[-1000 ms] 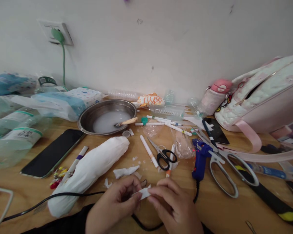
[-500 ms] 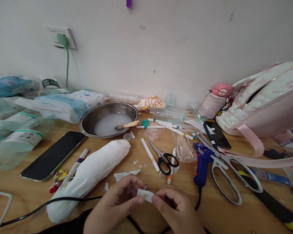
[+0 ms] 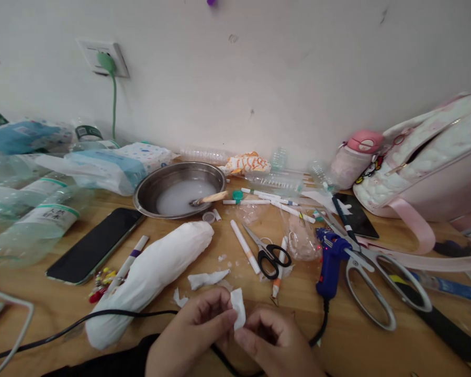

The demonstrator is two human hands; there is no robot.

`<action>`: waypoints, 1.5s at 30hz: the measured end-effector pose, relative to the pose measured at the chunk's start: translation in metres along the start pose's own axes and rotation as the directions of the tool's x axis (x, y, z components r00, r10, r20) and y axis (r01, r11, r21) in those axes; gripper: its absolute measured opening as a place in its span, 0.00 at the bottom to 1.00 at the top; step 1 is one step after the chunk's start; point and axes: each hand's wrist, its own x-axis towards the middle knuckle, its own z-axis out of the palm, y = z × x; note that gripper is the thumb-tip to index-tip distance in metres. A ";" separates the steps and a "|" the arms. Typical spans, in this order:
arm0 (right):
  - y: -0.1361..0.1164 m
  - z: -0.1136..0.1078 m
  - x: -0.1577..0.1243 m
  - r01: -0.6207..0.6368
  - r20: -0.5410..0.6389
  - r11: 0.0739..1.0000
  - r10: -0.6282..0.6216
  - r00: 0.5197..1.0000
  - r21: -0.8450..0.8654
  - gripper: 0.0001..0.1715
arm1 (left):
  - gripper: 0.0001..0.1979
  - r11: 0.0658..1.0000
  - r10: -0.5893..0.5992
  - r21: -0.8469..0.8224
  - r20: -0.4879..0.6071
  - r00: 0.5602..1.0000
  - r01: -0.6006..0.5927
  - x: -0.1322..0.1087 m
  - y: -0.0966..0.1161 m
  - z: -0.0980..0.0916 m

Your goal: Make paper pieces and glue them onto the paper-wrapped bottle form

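Between my two hands, low in the middle of the view, is a small piece of white paper (image 3: pixel 238 308), turned nearly upright. My left hand (image 3: pixel 198 325) pinches its left side with thumb and fingers. The fingertips of my right hand (image 3: pixel 277 335) close on its lower end. Torn white paper scraps (image 3: pixel 208 279) lie just beyond my left hand. Left of them rests a long white-wrapped form (image 3: pixel 153 280) with a smooth surface. Black-handled scissors (image 3: pixel 272 256) lie open beyond my right hand, between white markers (image 3: pixel 244 246).
A metal bowl (image 3: pixel 138 201) of cloudy liquid holds a brush (image 3: pixel 210 198). Left are a phone (image 3: pixel 96 246) and plastic bottles (image 3: pixel 43 225). On the right are a blue glue gun (image 3: pixel 330 262), large scissors (image 3: pixel 371 293), a pink-topped bottle (image 3: pixel 353 157) and a backpack (image 3: pixel 427 173). A black cable (image 3: pixel 141 314) crosses in front.
The white paper has turned from lying sideways to nearly upright between my fingers. A small wire loop by my left fingers no longer shows there. The view has shifted slightly.
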 end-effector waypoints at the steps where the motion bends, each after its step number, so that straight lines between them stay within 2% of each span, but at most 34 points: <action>1: 0.000 -0.003 0.001 -0.014 0.017 1.000 0.013 1.000 0.010 0.16 | 0.17 1.000 -0.008 0.013 0.012 1.000 0.007 0.000 -0.001 0.000; 3: 0.000 -0.007 0.002 -0.036 0.038 0.997 0.034 0.999 0.064 0.17 | 0.16 0.999 -0.014 0.043 0.041 0.999 0.013 -0.001 -0.003 0.000; 9: 0.003 -0.010 0.006 -0.064 0.147 0.956 0.022 0.989 0.287 0.12 | 0.09 0.968 -0.012 0.251 0.066 0.998 -0.005 -0.003 -0.007 0.002; 17: -0.003 -0.009 0.005 -0.078 0.137 0.964 0.044 0.990 0.254 0.11 | 0.06 0.929 -0.059 0.368 0.062 0.996 0.032 -0.003 -0.005 0.003; 21: -0.006 -0.007 0.005 -0.104 0.141 0.967 0.072 0.987 0.232 0.11 | 0.04 0.911 -0.047 0.412 0.075 0.996 0.012 -0.003 -0.006 0.003; 27: -0.001 0.001 0.003 -0.132 0.065 0.983 0.125 0.990 0.130 0.10 | 0.04 0.884 -0.031 0.467 0.075 0.997 -0.008 -0.005 -0.005 0.004; 30: 0.004 0.004 0.003 -0.138 0.031 0.982 0.135 0.990 0.128 0.10 | 0.04 0.913 -0.035 0.408 0.091 0.995 -0.005 -0.006 -0.001 0.003; 33: 0.006 0.004 0.004 -0.148 0.042 0.981 0.144 0.989 0.126 0.10 | 0.07 0.980 -0.001 0.196 0.133 0.991 -0.026 -0.003 -0.002 0.001; 36: 0.005 0.003 0.004 -0.150 0.054 0.985 0.146 0.988 0.085 0.09 | 0.09 0.999 -0.013 0.037 0.116 0.993 0.008 0.002 -0.003 -0.003; 39: 0.000 -0.001 0.003 -0.139 0.060 0.984 0.133 0.989 0.112 0.11 | 0.10 0.998 -0.055 -0.008 0.108 0.993 0.056 0.003 0.000 -0.006; 42: -0.003 -0.004 0.001 -0.105 0.082 0.975 0.090 0.992 0.194 0.14 | 0.11 0.995 -0.088 -0.050 0.047 0.995 0.091 0.002 0.005 -0.006; 45: -0.001 -0.004 0.001 -0.111 0.091 0.966 0.092 0.992 0.233 0.15 | 0.12 0.995 -0.058 -0.087 -0.004 0.998 0.058 0.003 0.005 -0.006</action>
